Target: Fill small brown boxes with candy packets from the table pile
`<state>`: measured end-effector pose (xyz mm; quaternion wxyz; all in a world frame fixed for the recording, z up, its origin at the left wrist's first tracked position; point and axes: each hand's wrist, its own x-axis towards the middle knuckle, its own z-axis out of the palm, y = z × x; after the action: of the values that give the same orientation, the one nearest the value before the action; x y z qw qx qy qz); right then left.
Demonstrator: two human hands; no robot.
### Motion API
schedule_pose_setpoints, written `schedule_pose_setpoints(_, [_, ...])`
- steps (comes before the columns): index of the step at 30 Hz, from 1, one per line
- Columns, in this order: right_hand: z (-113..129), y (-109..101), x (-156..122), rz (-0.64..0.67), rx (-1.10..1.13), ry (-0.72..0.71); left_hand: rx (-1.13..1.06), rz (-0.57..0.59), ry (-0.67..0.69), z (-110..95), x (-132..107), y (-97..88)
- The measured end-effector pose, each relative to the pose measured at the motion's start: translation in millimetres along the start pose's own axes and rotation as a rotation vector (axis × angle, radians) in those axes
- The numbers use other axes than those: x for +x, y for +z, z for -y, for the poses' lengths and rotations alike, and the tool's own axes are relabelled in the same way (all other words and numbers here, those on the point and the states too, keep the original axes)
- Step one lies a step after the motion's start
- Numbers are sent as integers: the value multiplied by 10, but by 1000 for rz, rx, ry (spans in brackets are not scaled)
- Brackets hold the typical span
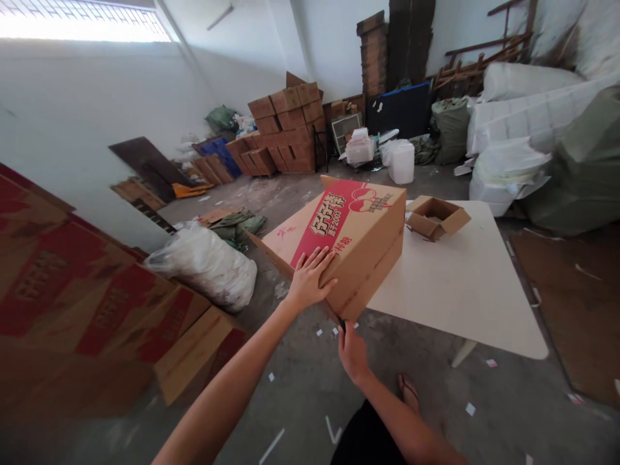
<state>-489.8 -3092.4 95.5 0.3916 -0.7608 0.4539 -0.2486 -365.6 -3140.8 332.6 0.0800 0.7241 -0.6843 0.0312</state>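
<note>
A large cardboard box [368, 248] with a red printed band stands tilted at the left end of the white table [465, 284], one flap sticking out to the left. My left hand [312, 281] lies on the printed side, fingers stretched out and spread. Below it, my right hand [352, 352] is closed around a slim black tool [341, 324] whose tip meets the box's lower corner. Whether that tool has a blade is hidden. A smaller cardboard box [436, 219] sits with its flaps up at the table's far edge.
Printed cartons [97, 303] are stacked close on the left. Beyond them lies a stuffed white plastic sack [206, 265]. Brown boxes [290, 129] are piled by the back wall. Green sacks [576, 161] stand at right, and paper scraps litter the floor.
</note>
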Motion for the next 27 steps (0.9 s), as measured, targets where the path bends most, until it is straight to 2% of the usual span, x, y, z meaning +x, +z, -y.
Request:
schedule_pose_setpoints(5, [-134, 216, 106, 112, -85, 49, -14, -1, -11, 0, -11, 1])
schedule_pose_setpoints(9, [-439, 347, -57, 142, -64, 106, -3, -5, -12, 0, -10, -1])
schedule_pose_setpoints(12, [-674, 358, -214, 145, -29, 147, 11, -5, -5, 14, -2, -3])
schedule_pose_setpoints(15, [-885, 243, -184, 74, 33, 182, 26, -8, 10, 46, 8, -1])
schedule_pose_setpoints(18, [-1191, -100, 100, -82, 89, 265, 55, 0, 26, 81, 16, -11])
schedule_pose_setpoints(21, [-1649, -658, 473, -200, 75, 337, 76, 9, 51, 134, 19, -39])
schedule_pose_setpoints(24, [-2155, -1248, 784, -280, 56, 348, 96, 14, 90, 232, 17, -57])
schedule_pose_setpoints(27, [-2586, -1690, 1045, -354, 37, 355, 125, 13, 125, 358, 9, -61])
